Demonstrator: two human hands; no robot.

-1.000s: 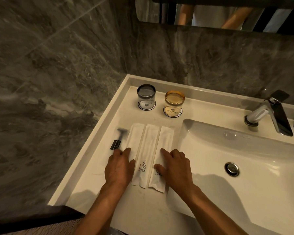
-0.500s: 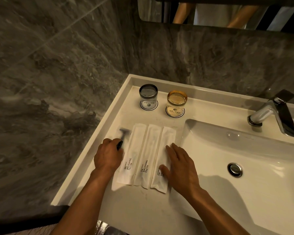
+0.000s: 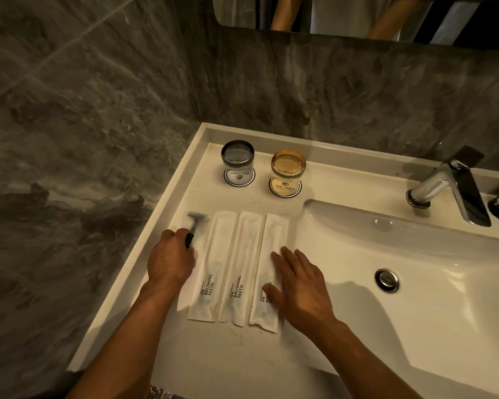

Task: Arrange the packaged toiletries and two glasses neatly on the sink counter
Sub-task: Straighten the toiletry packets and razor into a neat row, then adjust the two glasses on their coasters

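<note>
Two upturned glasses (image 3: 237,159) on paper coasters (image 3: 285,188)

You see three white packets (image 3: 236,269) with black lettering, a grey glass (image 3: 237,158), an amber glass (image 3: 288,165), and grey veined marble walls (image 3: 69,125).

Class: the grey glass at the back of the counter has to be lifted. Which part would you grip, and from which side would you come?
Grip the grey glass around its round side wall, coming from the front: it stands mouth-down on a coaster, so no rim offers itself, the amber glass stands beside it, and the walls close off the back and left.
</note>
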